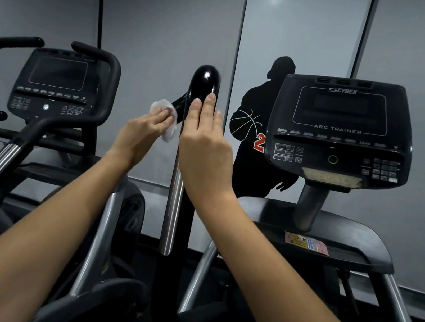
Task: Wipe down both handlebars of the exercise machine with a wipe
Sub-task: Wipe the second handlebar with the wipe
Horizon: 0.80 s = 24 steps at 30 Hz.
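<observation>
left hand has its fingers curled around a crumpled white wipe and presses it on the side branch of the black handlebar, just where this branch meets the upright part. it looks like the wipe is bunched so the palm can push it around the round tube, not only over one face. right hand is open and flat, fingers straight and together, and it holds nothing; the fingertips lie on the front of the upright grip near its rounded top. probably this hand steadies the bar, because such an arm may swing when it is rubbed from one side.

the handlebar stands between two machines, and the console marked "arc trainer" is to its right, so the person judges it as the left bar of that machine. the second handlebar of this machine is not in view at all, maybe outside the right edge. the back side of the grip is hidden, and the left palm covers most of the wipe, so how wet or dirty it is cannot be told. the lower end of the bar is lost in dark shadow.
</observation>
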{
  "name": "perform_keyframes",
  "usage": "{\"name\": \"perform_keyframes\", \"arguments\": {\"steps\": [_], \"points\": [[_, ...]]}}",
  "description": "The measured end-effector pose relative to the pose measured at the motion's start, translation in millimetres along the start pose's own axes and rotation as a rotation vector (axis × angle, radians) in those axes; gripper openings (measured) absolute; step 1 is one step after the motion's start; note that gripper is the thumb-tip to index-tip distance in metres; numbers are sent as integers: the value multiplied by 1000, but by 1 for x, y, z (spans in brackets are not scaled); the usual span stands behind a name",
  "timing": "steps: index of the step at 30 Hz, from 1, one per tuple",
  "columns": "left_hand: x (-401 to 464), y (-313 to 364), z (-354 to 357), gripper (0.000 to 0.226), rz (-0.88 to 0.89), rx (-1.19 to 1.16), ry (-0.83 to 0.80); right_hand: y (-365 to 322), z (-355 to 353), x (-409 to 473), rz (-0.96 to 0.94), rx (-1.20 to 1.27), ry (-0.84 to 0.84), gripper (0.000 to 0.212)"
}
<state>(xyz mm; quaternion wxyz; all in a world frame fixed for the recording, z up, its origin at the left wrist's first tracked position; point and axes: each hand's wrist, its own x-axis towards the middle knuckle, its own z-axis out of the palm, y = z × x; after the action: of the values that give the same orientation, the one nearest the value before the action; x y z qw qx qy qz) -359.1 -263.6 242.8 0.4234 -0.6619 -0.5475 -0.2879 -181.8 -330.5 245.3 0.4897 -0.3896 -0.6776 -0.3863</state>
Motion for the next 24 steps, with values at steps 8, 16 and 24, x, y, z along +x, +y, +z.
{"name": "perform_keyframes", "arguments": {"steps": [8,16,24], "points": [[-60,-26,8,57,-138,8,26,-1,1,0,20,20,-21,54],[-28,14,3,24,-635,-445,237,-2,3,-1,12,8,-10,54],[-21,31,12,37,-947,-867,370,-1,3,-1,15,3,-8,54]]}}
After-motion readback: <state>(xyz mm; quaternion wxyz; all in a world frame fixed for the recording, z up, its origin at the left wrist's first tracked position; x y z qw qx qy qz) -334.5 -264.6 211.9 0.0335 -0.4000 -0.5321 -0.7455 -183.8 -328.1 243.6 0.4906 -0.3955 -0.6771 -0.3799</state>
